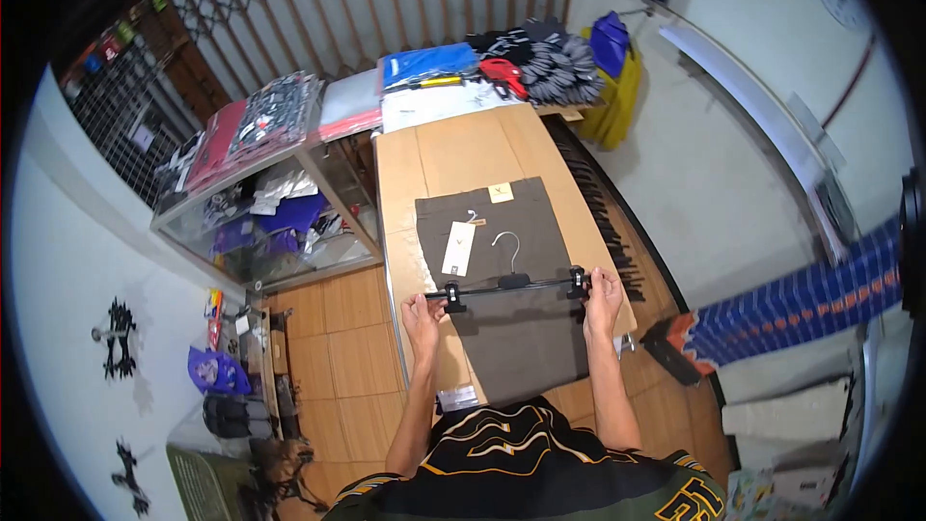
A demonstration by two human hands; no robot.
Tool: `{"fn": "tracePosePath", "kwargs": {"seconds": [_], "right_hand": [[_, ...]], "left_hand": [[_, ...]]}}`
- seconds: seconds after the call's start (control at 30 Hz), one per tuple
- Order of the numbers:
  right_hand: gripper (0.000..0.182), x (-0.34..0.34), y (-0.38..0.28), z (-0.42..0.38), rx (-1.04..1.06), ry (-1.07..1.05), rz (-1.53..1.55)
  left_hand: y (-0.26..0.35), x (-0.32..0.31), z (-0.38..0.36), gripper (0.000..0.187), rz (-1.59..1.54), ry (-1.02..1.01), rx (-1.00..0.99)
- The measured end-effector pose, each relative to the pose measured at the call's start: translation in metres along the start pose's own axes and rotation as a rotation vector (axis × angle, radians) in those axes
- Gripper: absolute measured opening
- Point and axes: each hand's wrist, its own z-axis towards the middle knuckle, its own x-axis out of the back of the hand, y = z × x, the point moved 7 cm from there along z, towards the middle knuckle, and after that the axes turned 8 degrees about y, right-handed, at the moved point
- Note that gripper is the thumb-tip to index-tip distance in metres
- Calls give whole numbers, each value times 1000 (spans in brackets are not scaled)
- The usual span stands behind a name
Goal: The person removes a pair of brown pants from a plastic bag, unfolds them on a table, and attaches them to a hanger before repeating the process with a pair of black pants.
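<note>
Black plastic clip hanger (514, 281), its ends grasped in the fingers of the left hand (422, 314) and right hand (603, 299) above dark grey folded trousers (521, 347) on the light-brown wooden desk (407, 154), might snag the white paper tag (459, 249) if its hook swung left.

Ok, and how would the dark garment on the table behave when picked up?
The dark garment would probably droop, being flat cloth with no visible stiffener. It looks light, lying thin on the table. Its white tag might swing.

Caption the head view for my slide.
Two hands hold a black clip hanger over dark folded trousers.
</note>
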Motion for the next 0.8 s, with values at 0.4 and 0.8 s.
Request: {"fn": "tracePosePath", "kwargs": {"seconds": [0.4, 0.8], "right_hand": [[25, -155, 51, 181, 133, -297, -248], [27, -209, 25, 203, 482, -276, -750]], "left_hand": [[22, -85, 129, 51, 462, 187, -530], [36, -116, 187, 72, 1037, 298, -617]]}}
